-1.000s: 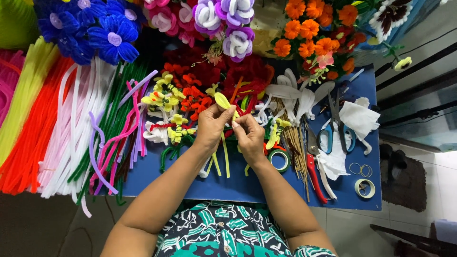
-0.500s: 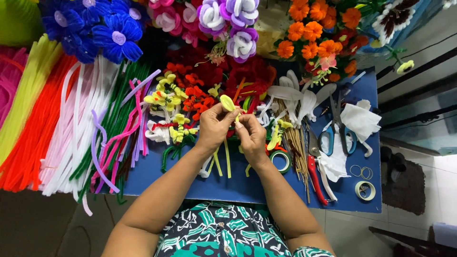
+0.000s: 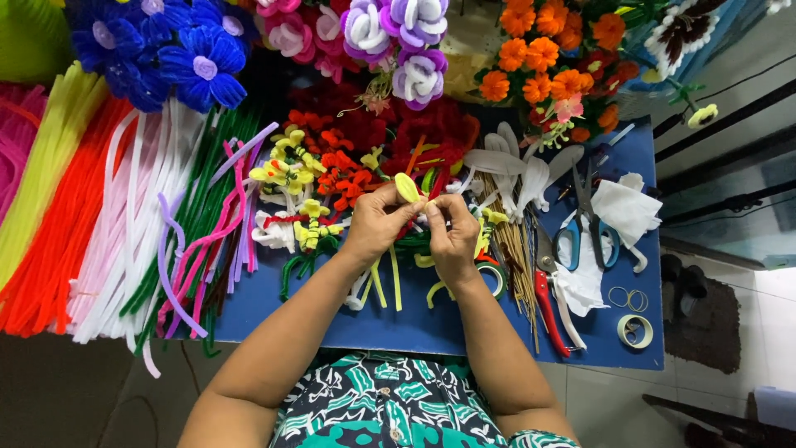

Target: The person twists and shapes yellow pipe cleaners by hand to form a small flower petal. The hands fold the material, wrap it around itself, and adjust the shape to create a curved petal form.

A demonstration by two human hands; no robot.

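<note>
The yellow pipe-cleaner loop stands upright above the middle of the blue table, held between both hands. The left hand pinches the base of the loop with thumb and fingertips closed tight on it. The right hand meets it from the other side, fingertips closed on the same stem just below the loop; the exact contact point is hidden behind the fingers, so which part of the stem it grips cannot be told for certain.

Directly beneath the hands, loose yellow and green stem pieces lie on the table. Behind the loop lies a heap of small red and yellow flower parts. To the right of the right hand lie a bundle of thin brown sticks, white petal shapes, a green tape roll, red-handled pliers, and blue-handled scissors beside crumpled white tissue. A further tape roll sits near the table's right corner.

To the left, long pipe cleaners are laid in colour bands: yellow, orange, pink, white, green. At the far edge stand finished blue flowers, purple-and-white flowers and orange flowers.
</note>
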